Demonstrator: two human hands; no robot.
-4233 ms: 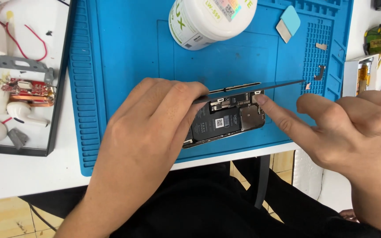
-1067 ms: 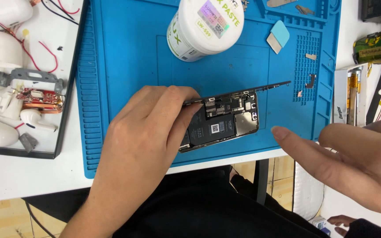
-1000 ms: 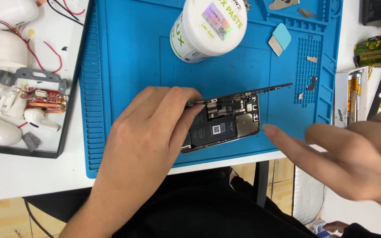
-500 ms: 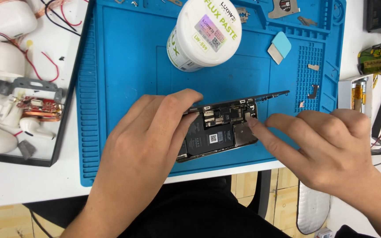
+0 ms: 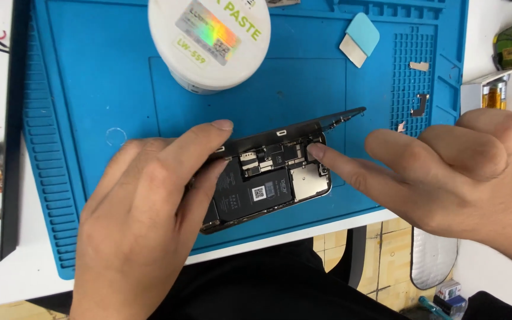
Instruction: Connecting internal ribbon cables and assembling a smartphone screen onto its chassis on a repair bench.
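1. The opened phone (image 5: pixel 268 186) lies on the blue mat (image 5: pixel 90 89) near its front edge, long axis running left to right and tilting up slightly toward the right
2. Its screen panel (image 5: pixel 303 127) is lifted along the far side
3. The left hand (image 5: pixel 143 219) grasps the phone's left end, fingers curled over it
4. The right hand (image 5: pixel 445 172) holds nothing; its index fingertip touches the circuit board at the phone's right end
5. A white paste jar (image 5: pixel 208 41) stands farther back on the mat, atop the desk (image 5: pixel 7 278)
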